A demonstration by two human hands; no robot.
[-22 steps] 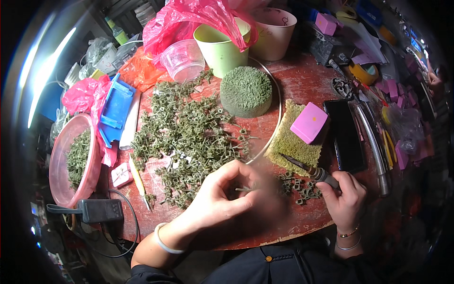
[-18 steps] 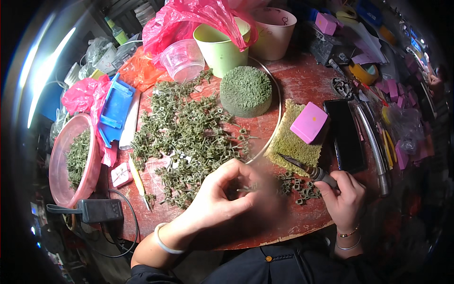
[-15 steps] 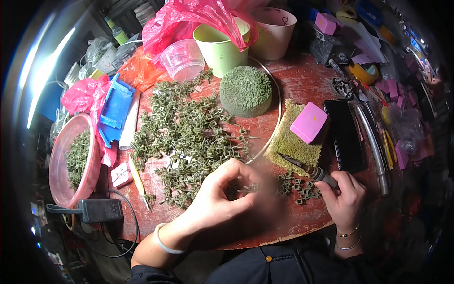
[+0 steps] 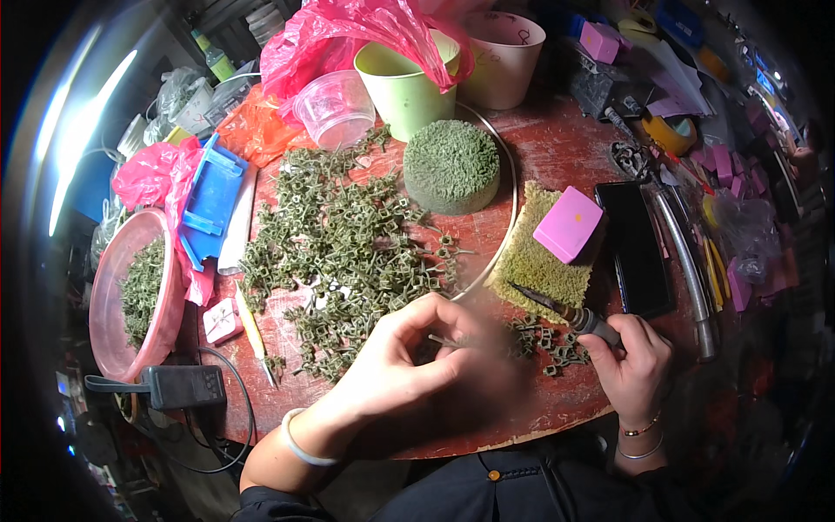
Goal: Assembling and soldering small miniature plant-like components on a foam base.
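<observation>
My left hand [image 4: 404,357] is pinched at the near middle of the table, thumb against fingers. Blur hides most of what lies at its fingertips; a small piece may be there. In my right hand [image 4: 637,361] is a soldering-iron-like pen [image 4: 596,326] with a grey handle and dark pointed tip. That tip lies over a yellow-green rough pad [image 4: 531,252], which bears a pink block [image 4: 568,224]. Between the hands sit several small green ring-shaped pieces [image 4: 557,344]. A large heap of similar pieces [image 4: 348,244] spreads beyond my left hand.
A round green block [image 4: 451,165] stands behind the heap, near a pale green bucket [image 4: 407,91]. To the right lie a black phone [image 4: 633,248] and a metal rod [image 4: 687,261]. At left are a pink basin [image 4: 100,304], a yellow-handled knife [image 4: 252,326] and a power bank [image 4: 184,387].
The fingers of my left hand have shifted slightly in their pinch. My right hand and the pen are almost still.
</observation>
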